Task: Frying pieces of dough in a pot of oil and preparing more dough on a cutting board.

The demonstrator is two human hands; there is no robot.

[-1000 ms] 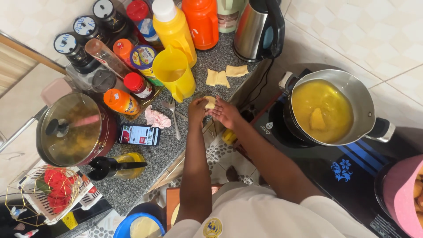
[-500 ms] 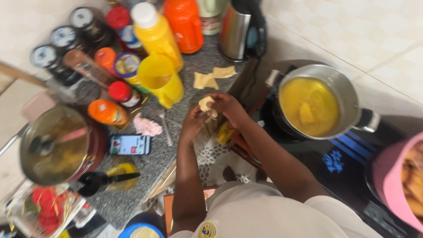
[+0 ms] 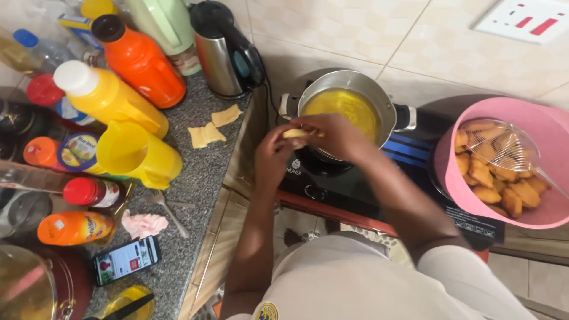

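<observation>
Head view. Cut off at left edge: red pot with glass lid (image 3: 32, 284), dark jars, clear bottle. Pink tub (image 3: 536, 127) cropped at right. Phone (image 3: 126, 259) screen lit, details too small to read. Dough strip partly hidden by fingers, exact shape hard to make out.

Containers: steel pot (image 3: 379, 98) on black cooktop (image 3: 355, 178), filled with yellow oil, near rim hidden behind hands. Pink tub right of pot, holding golden fried pieces (image 3: 498, 186) with wire skimmer (image 3: 502, 144) lying on top. Yellow jug (image 3: 137, 155) on granite counter (image 3: 189, 201), inside not visible. Orange juice bottle (image 3: 142, 62) and yellow juice bottle (image 3: 109, 98) capped, far left. Steel kettle (image 3: 224, 50) far, left of pot.

Dough piece (image 3: 296, 133): pale yellow, small, thin, raw-looking, held over near-left rim of pot. Left hand (image 3: 274, 155) closed, pinching left end of it. Right hand (image 3: 336, 135) curled over, fingers gripping other end. Two flat dough pieces (image 3: 214, 125) lying loose on counter between jug and kettle.
</observation>
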